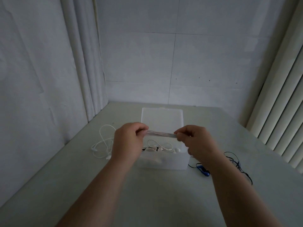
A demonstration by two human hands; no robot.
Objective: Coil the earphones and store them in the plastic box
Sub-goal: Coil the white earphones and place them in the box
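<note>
Head view: left hand (129, 140) and right hand (196, 141), fingers (142, 130) curled, each pinch 1 end of a pinkish earphone bundle (159, 134) stretched above the plastic box (164, 163), which sits mid-tabletop (164, 199). White earphones (103, 145) lie toward the left edge, blue earphones (203, 169) toward the right.

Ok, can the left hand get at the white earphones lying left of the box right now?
Probably not yet. The white earphones lie uncovered beside the left hand, so the way is free, but that hand and the right hand pinch a cord bundle stretched over the plastic box.
</note>
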